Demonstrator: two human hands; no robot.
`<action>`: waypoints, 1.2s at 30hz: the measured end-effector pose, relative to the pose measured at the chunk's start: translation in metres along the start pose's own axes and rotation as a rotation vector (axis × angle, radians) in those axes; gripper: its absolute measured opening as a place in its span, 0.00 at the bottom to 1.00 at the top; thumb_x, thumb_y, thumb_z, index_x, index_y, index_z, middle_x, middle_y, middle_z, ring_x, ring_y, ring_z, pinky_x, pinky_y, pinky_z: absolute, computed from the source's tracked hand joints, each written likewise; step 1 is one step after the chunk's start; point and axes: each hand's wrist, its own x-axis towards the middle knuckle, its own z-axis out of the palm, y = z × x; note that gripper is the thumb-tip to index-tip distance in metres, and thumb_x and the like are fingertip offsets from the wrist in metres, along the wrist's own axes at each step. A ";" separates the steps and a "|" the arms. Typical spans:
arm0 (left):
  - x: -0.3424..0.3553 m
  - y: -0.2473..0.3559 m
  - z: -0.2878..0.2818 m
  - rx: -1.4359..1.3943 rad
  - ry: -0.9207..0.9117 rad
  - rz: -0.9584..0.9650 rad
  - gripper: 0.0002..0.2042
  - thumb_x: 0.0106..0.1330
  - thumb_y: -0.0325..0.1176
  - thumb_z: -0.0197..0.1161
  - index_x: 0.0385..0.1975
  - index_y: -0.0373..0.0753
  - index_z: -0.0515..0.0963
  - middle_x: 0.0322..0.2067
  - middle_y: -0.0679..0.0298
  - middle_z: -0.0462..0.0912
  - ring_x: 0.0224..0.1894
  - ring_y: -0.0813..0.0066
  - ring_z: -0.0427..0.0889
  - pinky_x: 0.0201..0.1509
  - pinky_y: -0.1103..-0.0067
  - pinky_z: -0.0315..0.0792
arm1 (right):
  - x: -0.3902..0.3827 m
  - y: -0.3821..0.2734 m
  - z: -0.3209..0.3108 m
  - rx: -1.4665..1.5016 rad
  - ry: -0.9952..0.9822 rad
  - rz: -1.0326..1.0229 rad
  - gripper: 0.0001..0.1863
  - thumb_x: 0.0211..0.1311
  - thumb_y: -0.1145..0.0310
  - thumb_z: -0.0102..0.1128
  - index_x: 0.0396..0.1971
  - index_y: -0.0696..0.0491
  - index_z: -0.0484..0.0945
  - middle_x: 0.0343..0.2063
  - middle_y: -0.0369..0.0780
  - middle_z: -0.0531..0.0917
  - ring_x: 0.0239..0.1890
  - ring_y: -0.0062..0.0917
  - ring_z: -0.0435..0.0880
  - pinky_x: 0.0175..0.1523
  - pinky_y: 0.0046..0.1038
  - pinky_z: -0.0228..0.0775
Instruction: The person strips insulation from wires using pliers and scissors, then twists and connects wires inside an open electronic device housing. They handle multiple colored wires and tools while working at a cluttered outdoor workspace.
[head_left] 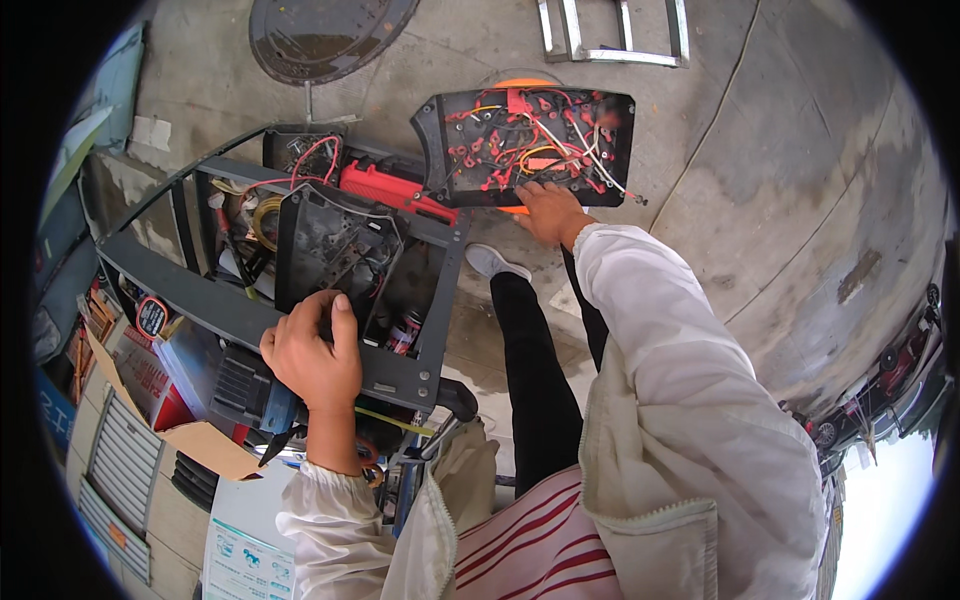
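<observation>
My left hand is at the near end of a black tray holding dark metal pieces. Its fingers curl over that end, with the thumb raised beside them and the fingertips hidden. This tray sits tilted in the top of a dark metal cart. Farther right, my right hand is at the near rim of a second black tray, fingers over the edge and thumb out of sight. Red cable lugs and loose red, yellow and white wires lie in that tray. Something orange shows beneath it.
A red plastic part, a hammer-like tool and a yellow coil are in the cart. An opened cardboard box stands left. Beyond are a round cover and a metal frame. A cable crosses the floor.
</observation>
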 end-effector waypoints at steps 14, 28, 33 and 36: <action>0.002 0.001 0.000 0.024 -0.040 -0.009 0.11 0.62 0.44 0.61 0.28 0.45 0.84 0.23 0.69 0.81 0.29 0.69 0.76 0.48 0.71 0.62 | 0.012 -0.020 -0.009 -0.142 -0.123 0.046 0.38 0.63 0.41 0.51 0.62 0.58 0.67 0.71 0.41 0.56 0.57 0.39 0.73 0.60 0.41 0.66; 0.000 0.000 0.002 0.046 -0.024 -0.015 0.11 0.62 0.44 0.61 0.28 0.44 0.83 0.22 0.69 0.80 0.28 0.68 0.76 0.49 0.70 0.62 | 0.035 -0.029 -0.021 -0.111 0.410 -0.063 0.33 0.58 0.56 0.61 0.61 0.53 0.68 0.59 0.45 0.69 0.62 0.37 0.68 0.62 0.37 0.64; 0.000 0.002 0.000 0.050 -0.045 -0.041 0.11 0.61 0.44 0.62 0.27 0.45 0.83 0.22 0.69 0.80 0.28 0.68 0.76 0.48 0.70 0.62 | 0.050 -0.027 -0.048 -0.038 0.056 0.083 0.37 0.55 0.56 0.63 0.65 0.51 0.64 0.63 0.46 0.66 0.67 0.38 0.62 0.68 0.37 0.54; 0.001 0.000 0.002 0.045 -0.028 -0.037 0.11 0.61 0.44 0.62 0.27 0.45 0.83 0.22 0.70 0.80 0.28 0.68 0.76 0.48 0.70 0.62 | 0.066 -0.033 -0.073 -0.136 -0.287 -0.009 0.36 0.57 0.58 0.61 0.65 0.51 0.64 0.67 0.46 0.61 0.67 0.41 0.62 0.68 0.41 0.56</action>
